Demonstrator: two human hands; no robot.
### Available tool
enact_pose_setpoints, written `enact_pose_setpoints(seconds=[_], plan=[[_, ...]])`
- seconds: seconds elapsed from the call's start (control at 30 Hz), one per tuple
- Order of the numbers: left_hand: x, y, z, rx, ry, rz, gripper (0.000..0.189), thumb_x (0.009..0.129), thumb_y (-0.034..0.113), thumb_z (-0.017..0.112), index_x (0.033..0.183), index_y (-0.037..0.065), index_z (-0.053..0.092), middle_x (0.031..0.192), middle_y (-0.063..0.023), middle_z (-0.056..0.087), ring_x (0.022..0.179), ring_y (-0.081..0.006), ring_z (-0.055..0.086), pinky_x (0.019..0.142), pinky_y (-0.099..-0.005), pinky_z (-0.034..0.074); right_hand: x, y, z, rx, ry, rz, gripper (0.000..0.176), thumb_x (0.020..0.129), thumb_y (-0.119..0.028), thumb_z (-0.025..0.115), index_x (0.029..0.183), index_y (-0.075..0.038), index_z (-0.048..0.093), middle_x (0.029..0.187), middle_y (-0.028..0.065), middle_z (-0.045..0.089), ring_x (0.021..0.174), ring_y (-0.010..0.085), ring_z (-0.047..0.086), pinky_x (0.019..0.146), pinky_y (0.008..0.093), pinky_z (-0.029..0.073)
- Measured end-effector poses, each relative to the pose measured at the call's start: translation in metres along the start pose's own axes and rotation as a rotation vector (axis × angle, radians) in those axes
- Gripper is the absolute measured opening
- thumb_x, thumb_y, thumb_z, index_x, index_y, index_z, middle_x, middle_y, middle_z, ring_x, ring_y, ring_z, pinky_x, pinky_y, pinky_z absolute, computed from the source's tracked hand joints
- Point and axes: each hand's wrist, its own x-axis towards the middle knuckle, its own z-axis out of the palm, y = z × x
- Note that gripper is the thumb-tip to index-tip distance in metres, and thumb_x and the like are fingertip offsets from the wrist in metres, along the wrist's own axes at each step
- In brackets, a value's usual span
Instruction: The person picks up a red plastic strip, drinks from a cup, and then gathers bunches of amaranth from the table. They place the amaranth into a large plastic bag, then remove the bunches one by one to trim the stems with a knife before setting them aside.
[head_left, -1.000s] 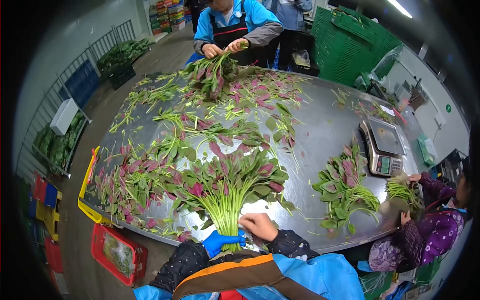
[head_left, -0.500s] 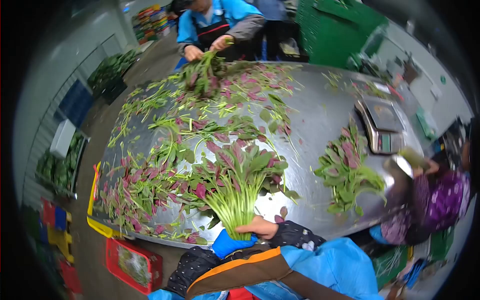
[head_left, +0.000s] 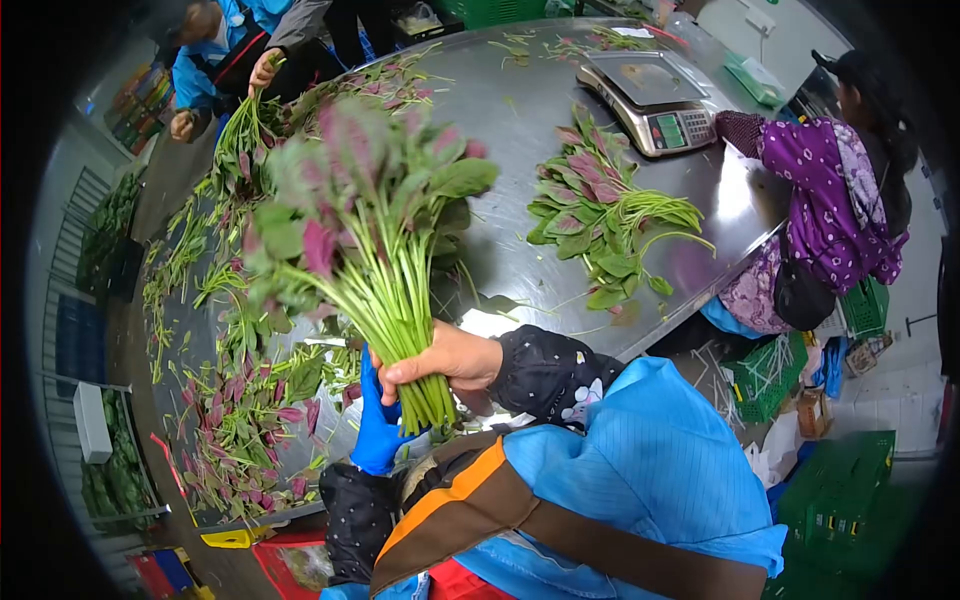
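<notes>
A bunch of red amaranth (head_left: 385, 235), green leaves with purple centres on long pale stems, stands upright in front of me; its top leaves are blurred. My right hand (head_left: 447, 362), bare, is wrapped round the lower stems. Behind and below the cut stem ends is my left hand (head_left: 376, 428) in a blue glove, closed about the bunch from the left, its fingers partly hidden by the stems. Loose amaranth leaves and stems (head_left: 235, 440) lie to the left on the metal table (head_left: 500, 90). Another amaranth bunch (head_left: 610, 205) rests on the right side.
A digital scale (head_left: 650, 100) stands at the far right. A person in purple (head_left: 830, 200) has a hand by it. Across the table, another person (head_left: 245, 50) in blue holds an amaranth bunch (head_left: 240, 140). A red crate (head_left: 292, 565) sits below the near left edge.
My view has swung right and closer to the table. The amaranth bunch has come up nearer to me in both hands. The person in purple has straightened up beside the scale.
</notes>
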Motion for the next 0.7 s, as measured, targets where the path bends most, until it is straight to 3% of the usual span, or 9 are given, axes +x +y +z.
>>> enact_pose_setpoints(seconds=[0.13, 0.2, 0.27, 0.3, 0.4, 0.43, 0.53, 0.63, 0.7], plan=[[0.012, -0.031, -0.021, -0.415, 0.016, -0.280, 0.086, 0.074, 0.002, 0.068, 0.145, 0.015, 0.021, 0.131, -0.0060, 0.044, 0.114, -0.0203, 0.052, 0.086, -0.0333, 0.050, 0.002, -0.003, -0.005, 0.136, 0.067, 0.033, 0.029, 0.082, -0.011, 0.068, 0.105, -0.001, 0.053, 0.084, 0.0080, 0.062, 0.076, 0.0197, 0.065, 0.070, 0.0347, 0.055], [0.018, -0.016, -0.006, -0.622, -0.228, 0.011, 0.078, 0.077, 0.004, 0.062, 0.145, 0.014, 0.024, 0.135, -0.0075, 0.044, 0.119, -0.0230, 0.049, 0.096, -0.0358, 0.044, -0.005, -0.006, -0.018, 0.186, 0.131, 0.029, 0.031, 0.084, -0.011, 0.066, 0.110, -0.001, 0.052, 0.085, 0.0084, 0.062, 0.076, 0.0202, 0.064, 0.071, 0.0350, 0.055], [0.019, 0.007, 0.003, -0.690, 0.011, -0.010, 0.070, 0.083, 0.009, 0.060, 0.144, 0.014, 0.027, 0.139, -0.0125, 0.041, 0.122, -0.0270, 0.047, 0.096, -0.0379, 0.045, -0.008, -0.008, -0.028, 0.210, 0.126, 0.042, 0.037, 0.085, -0.013, 0.063, 0.115, 0.000, 0.046, 0.084, 0.0091, 0.060, 0.077, 0.0209, 0.063, 0.072, 0.0350, 0.053], [0.016, 0.013, 0.006, -0.787, 0.080, -0.068, 0.059, 0.087, 0.014, 0.058, 0.140, 0.009, 0.033, 0.134, -0.0179, 0.046, 0.118, -0.0310, 0.051, 0.093, -0.0386, 0.048, -0.012, -0.011, -0.030, 0.191, 0.104, 0.035, 0.038, 0.084, -0.013, 0.064, 0.115, 0.000, 0.046, 0.083, 0.0093, 0.060, 0.077, 0.0205, 0.062, 0.072, 0.0351, 0.052], [0.013, -0.021, -0.031, -0.623, -0.147, -0.182, 0.053, 0.090, 0.021, 0.058, 0.135, 0.002, 0.038, 0.124, -0.0196, 0.054, 0.112, -0.0318, 0.055, 0.093, -0.0395, 0.048, -0.021, -0.030, -0.044, 0.043, 0.074, 0.078, 0.035, 0.082, -0.010, 0.067, 0.112, 0.000, 0.051, 0.082, 0.0079, 0.060, 0.074, 0.0182, 0.063, 0.071, 0.0331, 0.054], [0.013, -0.019, -0.024, -0.557, -0.079, -0.209, 0.051, 0.089, 0.021, 0.058, 0.132, -0.002, 0.041, 0.117, -0.0191, 0.058, 0.109, -0.0319, 0.058, 0.094, -0.0395, 0.046, -0.022, -0.037, -0.048, -0.018, 0.099, 0.109, 0.036, 0.079, -0.008, 0.069, 0.110, 0.000, 0.052, 0.082, 0.0082, 0.060, 0.073, 0.0172, 0.063, 0.069, 0.0318, 0.054], [0.006, -0.030, -0.023, -0.396, 0.068, -0.322, 0.055, 0.086, 0.014, 0.061, 0.135, 0.001, 0.039, 0.122, -0.0142, 0.056, 0.111, -0.0271, 0.056, 0.093, -0.0343, 0.046, -0.020, -0.087, -0.062, -0.422, 0.176, 0.037, 0.035, 0.076, -0.007, 0.071, 0.106, 0.001, 0.054, 0.080, 0.0089, 0.061, 0.068, 0.0166, 0.062, 0.064, 0.0312, 0.054], [0.019, -0.024, -0.026, -0.216, 0.321, -0.117, 0.063, 0.082, 0.005, 0.062, 0.138, 0.002, 0.033, 0.125, -0.0111, 0.053, 0.109, -0.0230, 0.056, 0.093, -0.0335, 0.046, -0.028, -0.139, -0.058, -0.323, 0.102, 0.102, 0.040, 0.072, -0.013, 0.073, 0.104, 0.003, 0.054, 0.072, 0.0100, 0.059, 0.060, 0.0187, 0.060, 0.058, 0.0325, 0.049], [0.043, 0.006, -0.034, 0.006, 0.383, -0.011, 0.085, 0.077, -0.004, 0.064, 0.146, 0.011, 0.017, 0.139, -0.0131, 0.037, 0.100, -0.0193, 0.058, 0.084, -0.0316, 0.051, -0.031, -0.138, -0.053, -0.277, 0.025, 0.080, 0.039, 0.072, -0.012, 0.072, 0.103, 0.002, 0.053, 0.071, 0.0107, 0.059, 0.059, 0.0194, 0.059, 0.057, 0.0332, 0.048]])
